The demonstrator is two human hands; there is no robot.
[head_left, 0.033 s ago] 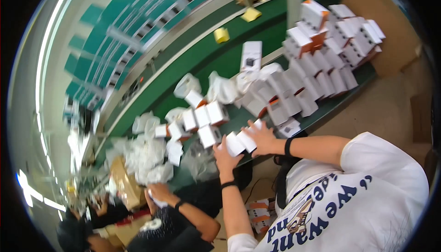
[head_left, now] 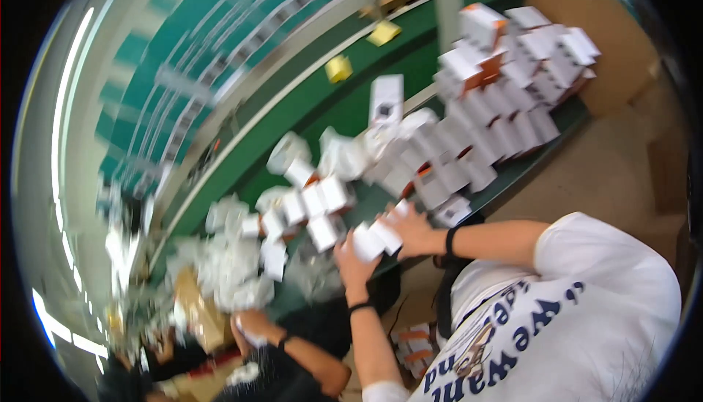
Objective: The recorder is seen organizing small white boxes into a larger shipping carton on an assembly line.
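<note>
Between my two hands a short row of small white boxes (head_left: 367, 244) is pressed together at the near edge of the green table. My left hand (head_left: 356, 261) grips the left end of the row, and my right hand (head_left: 408, 229) clasps the right end. Parts of the boxes are hidden by my fingers. Just beyond my left hand stands a cluster of white boxes (head_left: 322, 233). Past my right hand, rows of white boxes with orange sides (head_left: 433, 185) cover the table.
A tall pile of boxes (head_left: 483, 28) rises at the far right beside a cardboard sheet (head_left: 586, 58). Crumpled clear plastic bags (head_left: 236, 266) lie on the left. A green conveyor belt (head_left: 293, 113) runs behind. To my left, a co-worker's hand (head_left: 253, 326) holds something white.
The whole view has shifted slightly, so the table and the box pile sit a little further left and lower. Both hands keep their grip on the boxes.
</note>
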